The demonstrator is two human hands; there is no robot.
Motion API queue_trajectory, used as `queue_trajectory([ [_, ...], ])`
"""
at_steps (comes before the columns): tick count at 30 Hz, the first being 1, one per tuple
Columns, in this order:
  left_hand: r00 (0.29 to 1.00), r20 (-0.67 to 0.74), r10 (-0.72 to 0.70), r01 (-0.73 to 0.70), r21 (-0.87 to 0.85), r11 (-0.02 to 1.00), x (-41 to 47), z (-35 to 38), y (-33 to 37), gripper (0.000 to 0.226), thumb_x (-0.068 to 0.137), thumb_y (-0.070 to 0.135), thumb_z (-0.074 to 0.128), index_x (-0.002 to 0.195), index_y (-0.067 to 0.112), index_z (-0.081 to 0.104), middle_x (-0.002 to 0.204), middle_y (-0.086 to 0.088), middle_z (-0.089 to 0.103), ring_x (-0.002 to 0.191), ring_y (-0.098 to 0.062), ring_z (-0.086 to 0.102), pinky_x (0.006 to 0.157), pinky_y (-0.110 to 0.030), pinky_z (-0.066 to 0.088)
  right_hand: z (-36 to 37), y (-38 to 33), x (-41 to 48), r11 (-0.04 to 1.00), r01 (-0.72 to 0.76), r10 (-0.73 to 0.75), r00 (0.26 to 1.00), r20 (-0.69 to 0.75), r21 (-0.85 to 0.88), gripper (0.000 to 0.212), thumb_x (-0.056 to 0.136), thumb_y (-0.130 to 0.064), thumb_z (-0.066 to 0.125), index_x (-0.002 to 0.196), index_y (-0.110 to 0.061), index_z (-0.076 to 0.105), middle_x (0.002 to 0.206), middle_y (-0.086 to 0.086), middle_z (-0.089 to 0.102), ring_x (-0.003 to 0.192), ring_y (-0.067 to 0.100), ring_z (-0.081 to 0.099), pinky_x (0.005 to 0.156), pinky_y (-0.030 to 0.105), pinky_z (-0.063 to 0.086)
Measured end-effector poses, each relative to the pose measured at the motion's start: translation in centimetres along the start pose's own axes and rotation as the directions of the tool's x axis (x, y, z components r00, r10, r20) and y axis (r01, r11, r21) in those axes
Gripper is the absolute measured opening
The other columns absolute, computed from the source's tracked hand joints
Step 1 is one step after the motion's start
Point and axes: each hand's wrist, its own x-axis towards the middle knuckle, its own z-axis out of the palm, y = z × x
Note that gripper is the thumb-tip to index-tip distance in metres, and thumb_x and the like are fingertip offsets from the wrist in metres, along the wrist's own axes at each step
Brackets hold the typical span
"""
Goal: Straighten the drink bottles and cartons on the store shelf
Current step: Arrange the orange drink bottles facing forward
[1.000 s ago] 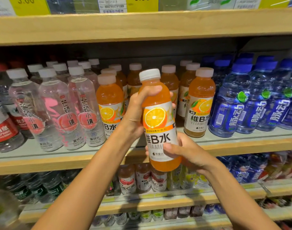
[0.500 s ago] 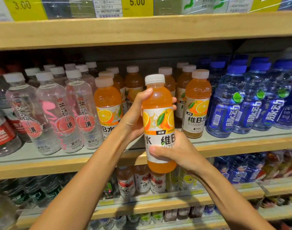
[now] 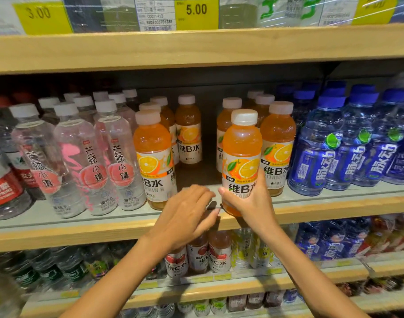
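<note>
– Bottle position, please: where is it now?

– I see the orange bottle [image 3: 242, 145] upright at the front lip of the middle shelf [image 3: 334, 206]. It is just beside the right front bottle [image 3: 277, 148] and well apart from the left front bottle [image 3: 154, 161]. I cannot tell if its base touches the board, because the hand covers it.

– And the grip?

– The right hand [image 3: 251, 203] is wrapped around the lower label, thumb across the front, fingers behind. The left hand [image 3: 185, 216] holds nothing. Its fingers are relaxed and a little spread, just beside the bottle, above the shelf edge.

– Why held so low?

– I judge that a low grip keeps the label turned to the front while the bottle goes into the open lane, where only the back bottle [image 3: 188, 134] stands. The free hand is probably there to steady it.

– Counts?

– Nine orange bottles by their caps, with the held one. Three clear bottles [image 3: 86, 161] with pink labels stand in their front row, and more are behind. Of the blue bottles [image 3: 315, 157] I count at least three in front; the rest are too crowded to count.
</note>
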Motion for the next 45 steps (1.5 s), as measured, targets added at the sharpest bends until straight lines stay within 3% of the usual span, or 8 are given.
queue_trajectory([
  [4,0.982,0.112,0.155,-0.171,0.156,0.973,-0.9,0.7,-1.0,0.039,0.094,0.037,0.042,0.098,0.007,0.066,0.096,-0.009,0.065,0.081,-0.025,0.063,0.066,-0.035,0.052,0.4,0.3,0.4,0.999,-0.011,0.013,0.999,0.034,-0.050,0.058,0.078,-0.034,0.076,0.117,-0.034,0.032,0.114,-0.009,0.056,0.102,-0.009,0.056,0.081,0.007,0.045],
  [8,0.976,0.130,0.177,-0.197,0.162,0.967,-1.1,1.2,-1.4,0.039,0.094,0.037,0.043,0.101,0.006,0.066,0.099,-0.010,0.065,0.084,-0.026,0.063,0.066,-0.035,0.053,0.6,0.4,-0.7,0.975,-0.001,-0.012,0.998,-0.055,-0.223,0.074,0.080,-0.038,0.072,0.136,-0.012,0.031,0.130,0.004,0.047,0.118,0.013,0.048,0.096,0.026,0.042],
  [11,0.978,0.118,0.173,-0.190,0.150,0.970,-1.2,1.2,-1.4,0.039,0.094,0.037,0.044,0.101,0.006,0.066,0.099,-0.009,0.065,0.084,-0.025,0.063,0.066,-0.035,0.052,1.1,0.1,-1.3,0.932,0.038,-0.121,0.970,-0.209,-0.360,0.073,0.074,-0.036,0.078,0.130,-0.006,0.041,0.119,0.005,0.046,0.107,0.011,0.045,0.089,0.016,0.034],
  [16,0.980,0.117,0.160,-0.177,0.145,0.974,-1.1,1.0,-1.2,0.040,0.093,0.038,0.045,0.100,0.006,0.067,0.098,-0.009,0.066,0.082,-0.024,0.063,0.065,-0.034,0.053,2.0,-0.2,0.0,0.920,0.002,-0.091,0.974,-0.208,-0.391,0.071,0.078,-0.030,0.076,0.134,-0.005,0.040,0.123,0.010,0.050,0.111,0.015,0.045,0.082,0.008,0.024],
  [24,0.981,0.125,0.145,-0.162,0.135,0.978,-1.2,1.1,-1.3,0.040,0.093,0.038,0.045,0.102,0.006,0.067,0.100,-0.008,0.066,0.084,-0.024,0.062,0.065,-0.031,0.052,3.1,0.1,2.2,0.832,-0.080,-0.048,0.975,-0.216,-0.549,0.047,0.088,-0.025,0.065,0.119,0.000,0.042,0.116,0.016,0.050,0.108,0.030,0.050,0.084,0.035,0.042],
  [30,0.981,0.138,0.136,-0.155,0.143,0.977,-1.3,1.0,-1.2,0.040,0.094,0.040,0.043,0.103,0.008,0.066,0.101,-0.007,0.065,0.085,-0.023,0.062,0.066,-0.030,0.051,4.2,0.2,4.3,0.678,-0.194,0.046,0.974,-0.223,-0.709,0.037,0.093,-0.020,0.057,0.118,0.005,0.047,0.117,0.021,0.049,0.111,0.034,0.050,0.087,0.037,0.044],
  [40,0.984,0.137,0.117,-0.132,0.106,0.986,-2.2,0.5,-1.6,0.038,0.095,0.035,0.042,0.104,0.006,0.065,0.107,-0.009,0.065,0.091,-0.021,0.063,0.073,-0.030,0.053,3.9,0.6,5.8,0.649,-0.197,0.120,0.980,-0.157,-0.735,0.038,0.094,-0.019,0.055,0.128,-0.001,0.054,0.121,0.019,0.056,0.110,0.032,0.055,0.088,0.036,0.047],
  [45,0.981,0.136,0.139,-0.159,0.148,0.976,-2.6,0.6,-2.0,0.035,0.094,0.032,0.044,0.102,0.004,0.065,0.105,-0.011,0.065,0.091,-0.023,0.064,0.074,-0.033,0.054,4.2,-1.4,1.6,0.741,0.036,-0.249,0.942,-0.224,-0.671,0.027,0.090,-0.010,0.056,0.115,-0.001,0.050,0.109,0.015,0.050,0.101,0.029,0.051,0.073,0.033,0.043],
])
